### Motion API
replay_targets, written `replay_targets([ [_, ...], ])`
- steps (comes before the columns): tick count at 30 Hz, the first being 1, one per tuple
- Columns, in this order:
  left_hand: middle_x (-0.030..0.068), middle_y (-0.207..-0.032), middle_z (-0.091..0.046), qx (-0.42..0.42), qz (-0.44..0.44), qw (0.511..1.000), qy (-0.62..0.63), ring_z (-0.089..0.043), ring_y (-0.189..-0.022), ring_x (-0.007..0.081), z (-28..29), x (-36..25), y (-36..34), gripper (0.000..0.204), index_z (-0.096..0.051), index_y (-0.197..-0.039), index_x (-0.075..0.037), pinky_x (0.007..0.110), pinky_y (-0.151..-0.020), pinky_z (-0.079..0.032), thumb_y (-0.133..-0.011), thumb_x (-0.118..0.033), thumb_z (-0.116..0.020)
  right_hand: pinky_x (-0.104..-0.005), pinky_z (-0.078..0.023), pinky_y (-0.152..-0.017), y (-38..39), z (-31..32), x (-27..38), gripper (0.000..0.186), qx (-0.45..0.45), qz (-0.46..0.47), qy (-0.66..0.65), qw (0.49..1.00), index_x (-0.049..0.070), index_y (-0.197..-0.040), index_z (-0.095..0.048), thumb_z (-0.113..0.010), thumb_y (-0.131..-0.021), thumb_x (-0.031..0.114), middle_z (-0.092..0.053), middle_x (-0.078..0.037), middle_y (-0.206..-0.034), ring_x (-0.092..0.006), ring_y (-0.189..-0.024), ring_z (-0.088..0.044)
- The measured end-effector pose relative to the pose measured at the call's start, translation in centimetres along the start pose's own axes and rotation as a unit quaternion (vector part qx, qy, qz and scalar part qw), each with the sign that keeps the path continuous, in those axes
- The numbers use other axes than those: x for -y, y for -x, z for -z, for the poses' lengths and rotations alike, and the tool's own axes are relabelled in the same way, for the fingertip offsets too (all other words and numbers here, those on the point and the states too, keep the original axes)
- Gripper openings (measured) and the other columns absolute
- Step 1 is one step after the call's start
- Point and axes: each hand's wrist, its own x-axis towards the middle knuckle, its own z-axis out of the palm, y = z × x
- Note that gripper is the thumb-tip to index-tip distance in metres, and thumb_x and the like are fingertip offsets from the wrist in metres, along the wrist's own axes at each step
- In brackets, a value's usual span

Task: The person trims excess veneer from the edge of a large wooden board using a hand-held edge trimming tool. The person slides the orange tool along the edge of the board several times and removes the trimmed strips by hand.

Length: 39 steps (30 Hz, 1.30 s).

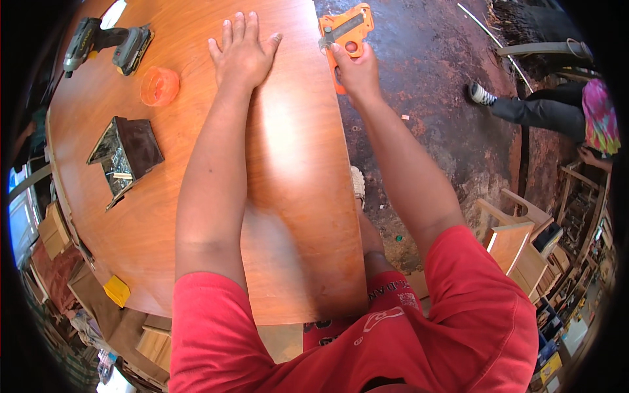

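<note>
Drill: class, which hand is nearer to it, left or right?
Left. The left hand rests flat on the board, to the drill's right; the right hand is farther right, at the board's edge, gripping an orange tool.

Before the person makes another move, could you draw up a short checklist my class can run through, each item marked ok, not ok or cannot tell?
1. Left hand flat on the wood panel, fingers spread: ok.
2. Right hand gripping the orange hand tool: ok.
3. Tool seated flush against the panel's right edge: cannot tell from this angle.
4. Panel free of loose items: not ok; a cordless driver, an orange plastic cup and a dark open container lie on it.
5. Co-worker's shoe apart from the tool: ok.
</note>
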Motion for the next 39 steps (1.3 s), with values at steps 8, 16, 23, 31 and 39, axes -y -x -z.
replay_targets([
  [8, 0.0023, -0.16, -0.016, -0.004, -0.003, 1.0, -0.008, -0.011, -0.148, 0.0224, -0.1, 0.4, 0.1, 0.071, -0.022, -0.153, -0.022, 0.052, -0.118, -0.006, -0.095, -0.063, -0.033, -0.0229, -0.036, -0.045, 3.3, 0.5, 1.1, 0.031, 0.002, -0.034, -0.012, 0.999, 0.009, -0.096, -0.042, -0.07, -0.089, 0.018, -0.057, -0.003, -0.077, -0.0064, -0.054, -0.047],
  [16, 0.0167, -0.157, -0.021, 0.041, 0.002, 0.997, 0.061, -0.015, -0.147, 0.0312, 2.1, -0.7, 1.1, 0.076, -0.025, -0.151, -0.007, 0.053, -0.117, -0.006, -0.095, -0.056, -0.038, -0.0229, -0.033, -0.041, 5.4, 1.6, 0.6, 0.03, 0.002, -0.029, -0.034, 0.999, 0.01, -0.097, -0.04, -0.069, -0.09, 0.016, -0.054, -0.002, -0.075, -0.0058, -0.049, -0.044],
  [23, 0.0163, -0.158, -0.02, 0.053, 0.026, 0.996, 0.061, -0.012, -0.147, 0.0302, 2.3, -1.7, 2.7, 0.077, -0.023, -0.151, -0.004, 0.05, -0.118, -0.004, -0.095, -0.055, -0.038, -0.0223, -0.049, -0.066, 8.2, 2.5, 0.9, 0.028, -0.01, -0.086, -0.055, 0.995, 0.005, -0.099, -0.043, -0.069, -0.089, 0.01, -0.059, -0.007, -0.094, -0.0081, -0.082, -0.059],
  [31, 0.0168, -0.158, -0.018, 0.05, 0.006, 0.996, 0.071, -0.011, -0.148, 0.0309, 2.6, -2.7, 5.2, 0.077, -0.022, -0.151, -0.004, 0.051, -0.118, -0.004, -0.095, -0.053, -0.039, -0.0216, -0.035, -0.044, 10.3, 3.3, 0.3, 0.027, -0.01, -0.058, -0.043, 0.997, 0.01, -0.099, -0.04, -0.066, -0.092, 0.014, -0.058, -0.003, -0.082, -0.0056, -0.053, -0.047],
  [39, 0.0173, -0.158, -0.019, 0.054, -0.008, 0.996, 0.076, -0.012, -0.147, 0.0313, 2.9, -3.1, 7.5, 0.077, -0.023, -0.151, -0.004, 0.052, -0.118, -0.004, -0.094, -0.052, -0.042, -0.0218, -0.036, -0.044, 13.0, 4.2, 0.6, 0.026, -0.003, -0.076, -0.034, 0.997, 0.01, -0.099, -0.041, -0.066, -0.092, 0.013, -0.058, -0.002, -0.08, -0.0055, -0.053, -0.047],
])
